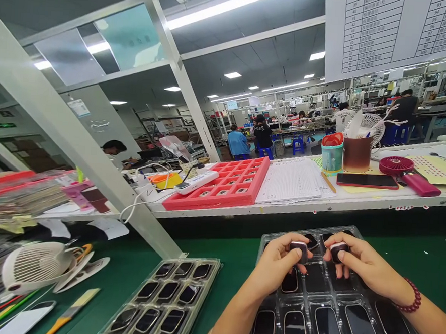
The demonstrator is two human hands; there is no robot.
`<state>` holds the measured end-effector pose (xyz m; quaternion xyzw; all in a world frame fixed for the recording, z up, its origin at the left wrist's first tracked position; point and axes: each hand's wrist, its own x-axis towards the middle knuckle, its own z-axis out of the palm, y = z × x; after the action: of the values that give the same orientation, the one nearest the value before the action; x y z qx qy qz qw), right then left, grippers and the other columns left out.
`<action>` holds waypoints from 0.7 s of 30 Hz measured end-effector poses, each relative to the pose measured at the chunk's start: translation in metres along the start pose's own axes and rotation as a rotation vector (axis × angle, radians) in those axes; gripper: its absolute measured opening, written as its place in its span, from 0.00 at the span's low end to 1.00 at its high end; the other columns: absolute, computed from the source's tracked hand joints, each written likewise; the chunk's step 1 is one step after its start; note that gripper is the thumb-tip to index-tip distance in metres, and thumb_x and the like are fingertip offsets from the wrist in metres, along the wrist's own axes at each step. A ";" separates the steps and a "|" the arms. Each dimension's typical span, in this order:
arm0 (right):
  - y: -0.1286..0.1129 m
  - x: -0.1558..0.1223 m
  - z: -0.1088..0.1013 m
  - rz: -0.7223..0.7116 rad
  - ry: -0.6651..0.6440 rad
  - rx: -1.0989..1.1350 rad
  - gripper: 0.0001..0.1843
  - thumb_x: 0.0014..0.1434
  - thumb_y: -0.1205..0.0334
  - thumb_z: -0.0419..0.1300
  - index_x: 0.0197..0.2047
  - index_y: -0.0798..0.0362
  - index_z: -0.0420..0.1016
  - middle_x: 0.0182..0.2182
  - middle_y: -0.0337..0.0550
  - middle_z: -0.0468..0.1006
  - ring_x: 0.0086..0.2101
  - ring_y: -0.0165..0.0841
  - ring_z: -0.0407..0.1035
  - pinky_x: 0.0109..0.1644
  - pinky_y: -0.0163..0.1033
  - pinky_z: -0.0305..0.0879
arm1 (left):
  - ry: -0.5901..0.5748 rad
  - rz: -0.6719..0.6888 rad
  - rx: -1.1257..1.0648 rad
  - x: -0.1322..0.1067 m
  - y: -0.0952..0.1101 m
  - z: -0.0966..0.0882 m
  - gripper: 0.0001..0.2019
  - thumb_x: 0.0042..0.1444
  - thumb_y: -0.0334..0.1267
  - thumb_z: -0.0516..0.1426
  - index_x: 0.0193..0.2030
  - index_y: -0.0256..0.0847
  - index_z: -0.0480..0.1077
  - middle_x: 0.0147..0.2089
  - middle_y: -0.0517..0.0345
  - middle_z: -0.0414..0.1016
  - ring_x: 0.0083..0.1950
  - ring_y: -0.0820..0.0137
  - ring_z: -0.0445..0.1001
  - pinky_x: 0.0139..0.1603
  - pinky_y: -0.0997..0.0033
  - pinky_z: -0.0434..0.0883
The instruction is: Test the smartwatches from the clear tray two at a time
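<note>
**Pinched and mostly hidden**

The left hand (277, 263) and the right hand (364, 264) each hold a small dark watch. The fingers (278, 246) pinch the left watch (298, 251) and the right watch (338, 251) by their edges, so I can only see bits of them, with pink rims. Both are close over a clear tray (302, 236) of more watches (360, 324) on the green desk (221, 247). The hands hide some tray spots, and the tray's near end is cut off.
</note>
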<state>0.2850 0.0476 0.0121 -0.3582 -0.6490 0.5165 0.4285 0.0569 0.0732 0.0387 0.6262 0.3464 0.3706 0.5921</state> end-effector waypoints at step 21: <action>-0.005 0.000 0.001 -0.013 0.012 0.036 0.11 0.64 0.59 0.54 0.48 0.53 0.68 0.36 0.43 0.76 0.25 0.28 0.71 0.29 0.35 0.68 | -0.022 0.008 -0.008 -0.002 0.004 0.002 0.16 0.51 0.33 0.60 0.48 0.38 0.69 0.41 0.52 0.77 0.32 0.71 0.75 0.37 0.70 0.68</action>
<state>0.2837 0.0458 0.0171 -0.3493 -0.6392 0.5235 0.4420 0.0580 0.0702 0.0430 0.6293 0.3358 0.3674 0.5969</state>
